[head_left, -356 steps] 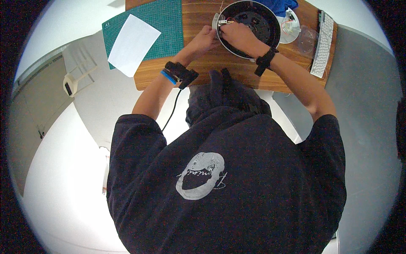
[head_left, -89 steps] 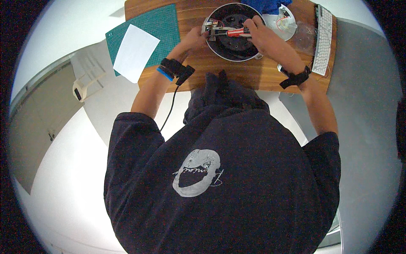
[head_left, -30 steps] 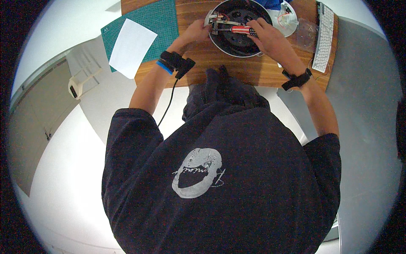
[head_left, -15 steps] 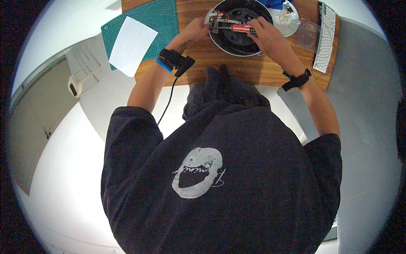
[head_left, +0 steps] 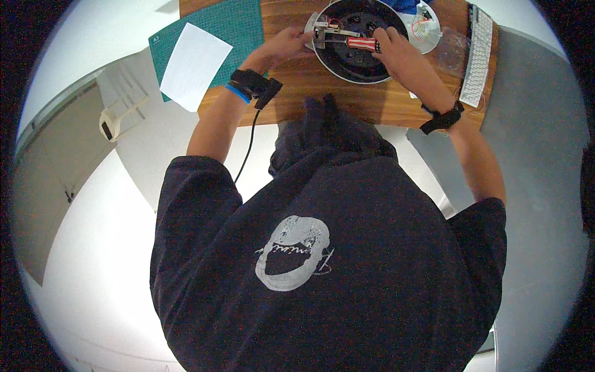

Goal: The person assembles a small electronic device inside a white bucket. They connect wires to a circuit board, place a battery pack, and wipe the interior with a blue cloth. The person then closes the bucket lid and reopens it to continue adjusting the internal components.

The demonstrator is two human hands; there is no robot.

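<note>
On the wooden table sits a round black pan-like housing [head_left: 356,73] with a pale rim and dark openings in its floor. A small metal bracket assembly with red wires [head_left: 328,30] lies at its left side. My right hand [head_left: 396,54] is closed around the red-and-white striped handle of a screwdriver [head_left: 361,43]. Its thin shaft points left to the bracket; the tip's exact contact is too small to tell. My left hand [head_left: 291,45] pinches the left edge of the housing beside the bracket, its fingertips partly hidden.
A green cutting mat [head_left: 242,37] with a white paper sheet [head_left: 195,68] lies at the left. Right of the housing are a white round part with coloured wires [head_left: 426,28], blue material [head_left: 403,5], a clear plastic piece [head_left: 451,49] and a white keyboard [head_left: 477,56].
The housing has shifted slightly right, together with both hands and the screwdriver. Each hand keeps its hold.
</note>
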